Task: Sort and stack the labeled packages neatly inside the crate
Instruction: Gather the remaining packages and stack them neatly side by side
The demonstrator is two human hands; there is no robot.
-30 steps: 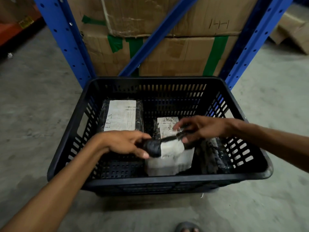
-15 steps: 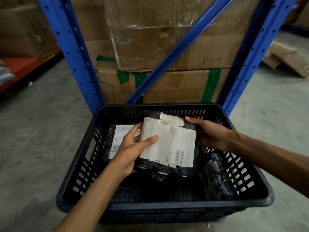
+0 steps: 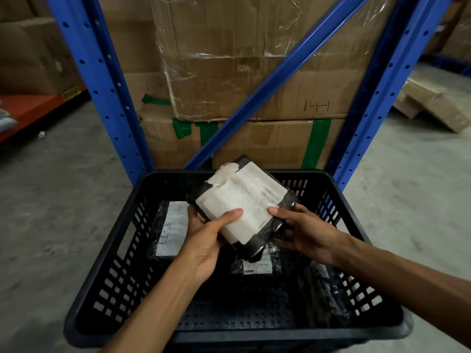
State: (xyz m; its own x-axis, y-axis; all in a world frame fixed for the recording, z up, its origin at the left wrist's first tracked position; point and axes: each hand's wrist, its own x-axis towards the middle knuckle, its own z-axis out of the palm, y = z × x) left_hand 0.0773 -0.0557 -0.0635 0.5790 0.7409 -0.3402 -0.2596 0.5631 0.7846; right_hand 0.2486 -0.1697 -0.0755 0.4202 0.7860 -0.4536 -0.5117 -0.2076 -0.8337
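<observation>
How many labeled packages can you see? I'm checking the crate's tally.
3: one held package in both hands above the crate, one lying at back left, one beneath the held one. Dark wrapped items at right may hide more.

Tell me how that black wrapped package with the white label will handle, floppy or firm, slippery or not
The held package probably handles fairly firm: it keeps a blocky shape above the crate, gripped only at its lower edges by the left hand and right hand. Its glossy black wrap may be slippery. The label is wrinkled and peeling, so it could tear.
</observation>
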